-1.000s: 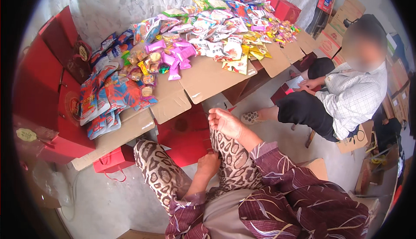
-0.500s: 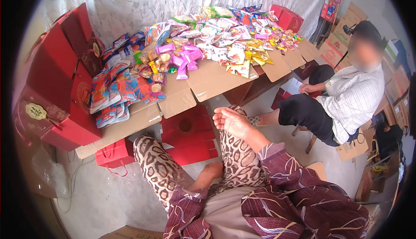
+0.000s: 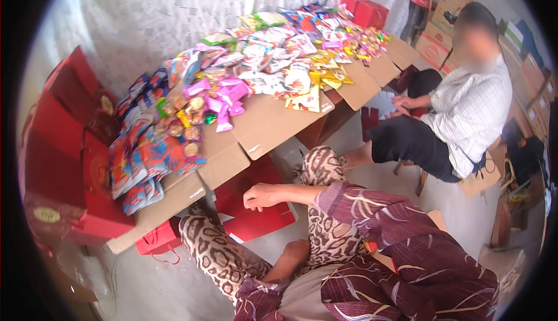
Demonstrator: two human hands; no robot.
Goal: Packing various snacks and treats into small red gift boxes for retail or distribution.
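Observation:
My right hand (image 3: 263,196) hangs in front of the cardboard-topped table with its fingers loosely bent and apart, and I see nothing in it. Below it lies a flattened red gift box (image 3: 256,213). My left hand (image 3: 295,253) rests against my right thigh in patterned trousers (image 3: 331,228); its fingers are mostly hidden. Beyond my hands the table (image 3: 285,120) bears heaps of snacks: red-and-blue packets (image 3: 154,152), purple-wrapped sweets (image 3: 224,100), white packets (image 3: 267,53) and yellow packets (image 3: 331,77).
Tall red gift boxes (image 3: 64,141) stand at the table's left end, a smaller red box (image 3: 365,11) at its far end. A red bag (image 3: 158,239) sits under the table. To the right a co-worker (image 3: 465,106) sits on a stool, hands together, before stacked cartons (image 3: 436,45).
My right hand has come down and to the left, its fingers now drooping. The view has shifted. My left hand stays by my thigh. The co-worker's hands have come together.

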